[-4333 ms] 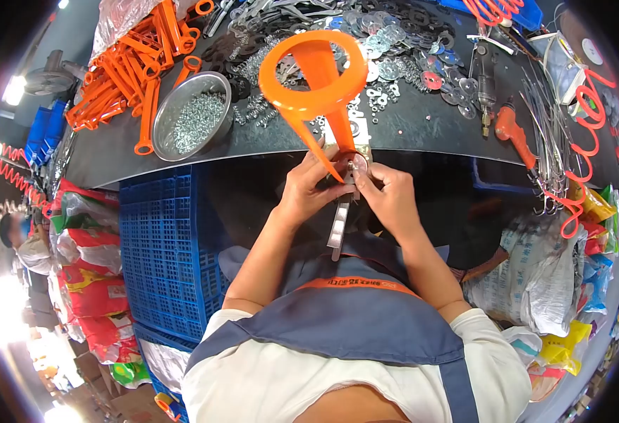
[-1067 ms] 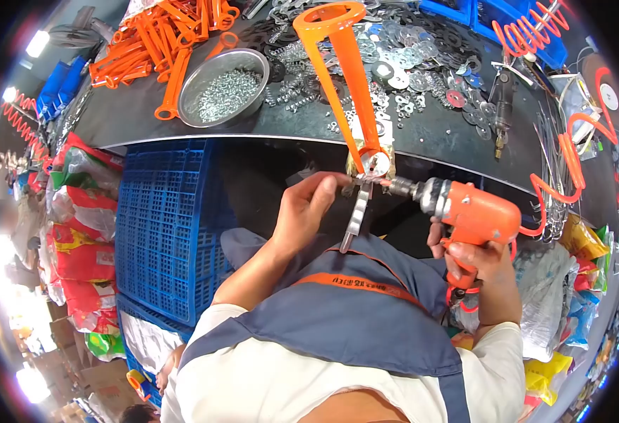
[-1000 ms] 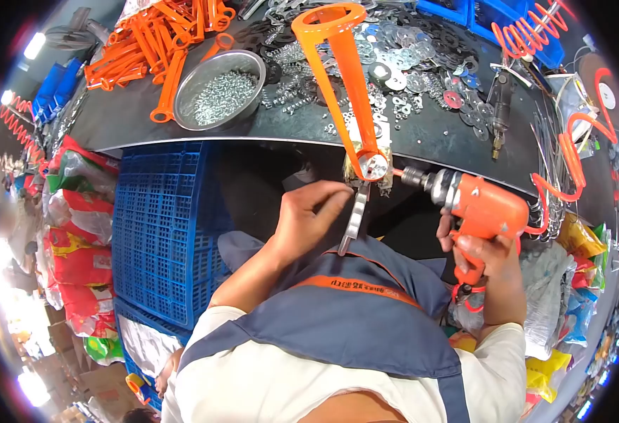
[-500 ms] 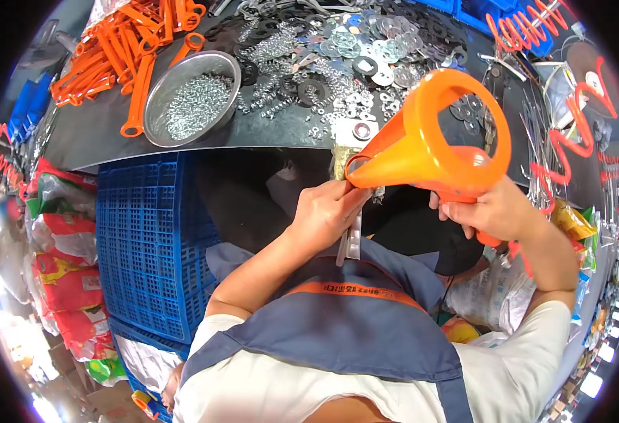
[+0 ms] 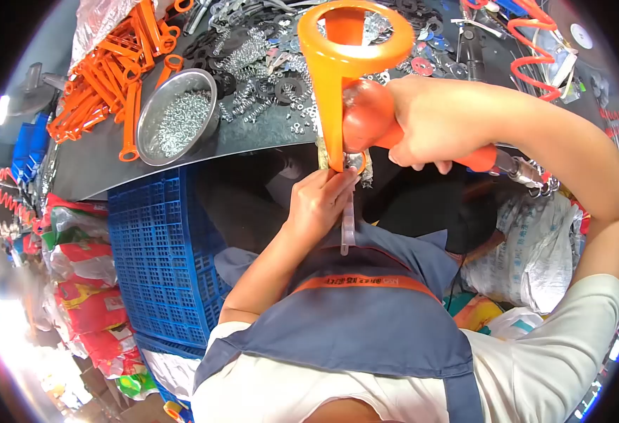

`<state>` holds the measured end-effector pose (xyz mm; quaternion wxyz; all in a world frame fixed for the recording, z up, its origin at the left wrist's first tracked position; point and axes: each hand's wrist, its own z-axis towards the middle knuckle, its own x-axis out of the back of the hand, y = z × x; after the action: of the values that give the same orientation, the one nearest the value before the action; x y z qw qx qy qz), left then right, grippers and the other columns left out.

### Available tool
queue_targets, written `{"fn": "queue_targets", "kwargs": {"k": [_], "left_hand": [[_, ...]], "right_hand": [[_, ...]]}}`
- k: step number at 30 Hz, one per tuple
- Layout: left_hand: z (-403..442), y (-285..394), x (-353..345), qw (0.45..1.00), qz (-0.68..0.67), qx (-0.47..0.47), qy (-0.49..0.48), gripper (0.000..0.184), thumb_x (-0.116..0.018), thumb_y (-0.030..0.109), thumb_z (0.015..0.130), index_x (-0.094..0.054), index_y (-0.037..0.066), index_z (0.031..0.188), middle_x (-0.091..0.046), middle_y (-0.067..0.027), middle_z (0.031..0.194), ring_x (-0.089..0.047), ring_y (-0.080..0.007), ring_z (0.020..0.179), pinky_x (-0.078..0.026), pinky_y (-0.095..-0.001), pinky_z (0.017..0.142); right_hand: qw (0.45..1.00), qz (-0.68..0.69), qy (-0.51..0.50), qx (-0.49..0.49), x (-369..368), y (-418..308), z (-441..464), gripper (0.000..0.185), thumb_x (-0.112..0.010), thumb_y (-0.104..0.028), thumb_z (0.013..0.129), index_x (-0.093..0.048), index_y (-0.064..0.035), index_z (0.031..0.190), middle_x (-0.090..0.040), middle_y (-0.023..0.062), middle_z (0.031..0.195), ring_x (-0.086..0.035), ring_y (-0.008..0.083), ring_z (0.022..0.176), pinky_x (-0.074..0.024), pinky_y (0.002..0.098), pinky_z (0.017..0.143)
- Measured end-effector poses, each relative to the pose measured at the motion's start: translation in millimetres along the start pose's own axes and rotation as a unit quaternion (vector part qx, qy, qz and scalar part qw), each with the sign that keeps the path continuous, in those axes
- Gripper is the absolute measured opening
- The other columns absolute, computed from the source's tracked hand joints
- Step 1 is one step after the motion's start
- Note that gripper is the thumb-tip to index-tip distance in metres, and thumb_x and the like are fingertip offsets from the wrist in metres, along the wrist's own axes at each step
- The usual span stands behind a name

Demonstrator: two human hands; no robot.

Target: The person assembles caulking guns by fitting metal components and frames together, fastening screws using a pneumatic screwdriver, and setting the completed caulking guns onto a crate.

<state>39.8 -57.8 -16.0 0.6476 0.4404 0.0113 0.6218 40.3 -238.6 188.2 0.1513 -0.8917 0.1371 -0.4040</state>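
Orange all over, a ring-topped frame rises just beyond the left hand, its narrow end at the fingertips. That hand's thumb and fingers are drawn close together there; whether they pinch anything cannot be told. Beyond it and to its right, the right hand is curled around the handle of a drill, whose rounded back overlaps the frame in view. Farther beyond the left hand, leftward, sits a steel bowl of small metal pieces.
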Motion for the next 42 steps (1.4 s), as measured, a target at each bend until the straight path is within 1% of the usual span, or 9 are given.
{"fn": "queue_targets", "kwargs": {"k": [7, 12, 26, 31, 33, 38, 40, 41, 42], "left_hand": [[-1, -3, -1, 1.0, 0.006, -0.015, 0.008, 0.014, -0.069, 0.005, 0.076, -0.065, 0.004, 0.089, -0.06, -0.0086, 0.068, -0.06, -0.0255, 0.058, -0.048, -0.0338, 0.052], [-4, -10, 0, 1.0, -0.01, 0.004, -0.018, 0.016, -0.07, 0.004, 0.075, -0.067, 0.006, 0.091, -0.062, -0.0098, 0.07, -0.061, -0.0255, 0.059, -0.048, -0.0327, 0.054], [-3, -1, -4, 1.0, -0.008, 0.01, 0.007, 0.016, -0.068, 0.005, 0.077, -0.066, 0.007, 0.092, -0.059, -0.0058, 0.067, -0.059, -0.0223, 0.057, -0.047, -0.0325, 0.05], [-5, -3, -4, 1.0, -0.005, 0.004, 0.014, 0.014, -0.067, 0.006, 0.078, -0.065, 0.006, 0.092, -0.059, -0.0053, 0.065, -0.06, -0.0216, 0.056, -0.047, -0.0319, 0.05], [-2, 2, 1, 1.0, -0.019, 0.019, -0.001, 0.012, -0.067, 0.007, 0.08, -0.065, 0.006, 0.092, -0.06, -0.0048, 0.065, -0.06, -0.0203, 0.056, -0.048, -0.0311, 0.051], [-14, 10, 17, 0.996, -0.058, 0.071, 0.008, 0.015, -0.064, 0.008, 0.084, -0.065, 0.003, 0.098, -0.063, -0.006, 0.069, -0.061, -0.0133, 0.059, -0.048, -0.0268, 0.053], [-33, 10, 23, 0.934, -0.238, 0.246, 0.099, 0.017, -0.06, 0.011, 0.09, -0.064, 0.001, 0.103, -0.063, -0.0037, 0.07, -0.059, -0.0121, 0.062, -0.048, -0.0253, 0.06], [-45, -7, 39, 0.778, -0.472, 0.407, 0.077, 0.021, -0.056, 0.011, 0.092, -0.061, -0.001, 0.109, -0.061, -0.0038, 0.077, -0.055, -0.0142, 0.063, -0.047, -0.0253, 0.062], [-48, -15, 37, 0.7, -0.521, 0.468, 0.14, 0.023, -0.053, 0.008, 0.093, -0.056, -0.005, 0.112, -0.059, -0.0049, 0.081, -0.051, -0.0116, 0.062, -0.045, -0.0226, 0.059]], "right_hand": [[0.983, 0.184, -0.015, 0.022, -5, -4, -7, 0.038, -0.06, -0.003, 0.068, -0.05, 0.0062, 0.103, -0.062, 0.012, 0.075, -0.063, 0.0184, 0.055, -0.055, 0.0294, 0.05], [0.986, 0.163, -0.027, -0.004, 3, -7, -11, 0.021, -0.064, -0.003, 0.067, -0.056, 0.01, 0.082, -0.063, 0.015, 0.072, -0.064, 0.0194, 0.056, -0.0557, 0.0283, 0.051], [0.996, 0.085, -0.02, -0.005, 10, -13, 2, 0.017, -0.059, -0.006, 0.067, -0.059, 0.0064, 0.078, -0.062, 0.0106, 0.065, -0.06, 0.0167, 0.05, -0.0498, 0.0279, 0.048], [0.996, 0.078, -0.034, 0.007, 6, -9, -3, 0.028, -0.058, -0.006, 0.068, -0.057, 0.0079, 0.093, -0.063, 0.0107, 0.068, -0.062, 0.0172, 0.052, -0.0521, 0.0271, 0.048], [0.997, 0.074, -0.015, -0.006, 3, -5, -13, 0.041, -0.058, -0.005, 0.069, -0.055, 0.0031, 0.109, -0.063, 0.011, 0.075, -0.063, 0.0175, 0.057, -0.0556, 0.0278, 0.051], [0.95, 0.291, 0.099, 0.055, -21, 25, -73, 0.051, -0.065, -0.005, 0.075, -0.048, -0.0038, 0.123, -0.059, 0.0074, 0.086, -0.063, 0.016, 0.072, -0.0548, 0.0294, 0.048], [0.915, 0.378, 0.128, 0.062, -48, 37, -94, 0.053, -0.065, -0.004, 0.076, -0.046, -0.003, 0.126, -0.061, 0.0082, 0.088, -0.063, 0.0158, 0.073, -0.0546, 0.0283, 0.049], [0.892, 0.424, 0.142, 0.068, -63, 42, -101, 0.052, -0.063, -0.002, 0.077, -0.045, -0.0021, 0.126, -0.061, 0.009, 0.089, -0.063, 0.016, 0.072, -0.0548, 0.0284, 0.049], [0.88, 0.449, 0.13, 0.082, -76, 52, -103, 0.055, -0.064, -0.001, 0.077, -0.043, -0.0024, 0.128, -0.061, 0.0087, 0.091, -0.063, 0.0156, 0.075, -0.0548, 0.0281, 0.05]]}}
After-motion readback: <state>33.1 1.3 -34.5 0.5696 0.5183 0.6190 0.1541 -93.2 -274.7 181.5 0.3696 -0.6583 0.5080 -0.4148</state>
